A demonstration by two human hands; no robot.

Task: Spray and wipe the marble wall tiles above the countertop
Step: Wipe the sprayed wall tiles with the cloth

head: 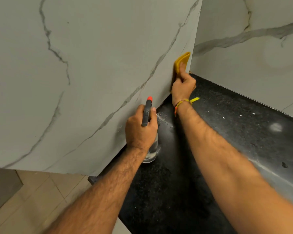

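marble wall (95, 68), cloth (182, 62) pressed flat.

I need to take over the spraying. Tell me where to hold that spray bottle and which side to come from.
Grip the spray bottle at its neck, under the black trigger head, as the left hand holds it now. Come from the side away from the marble wall, since the red nozzle points at the tiles. The clear body stands upright at the countertop edge, so a side-on wrap probably suits.
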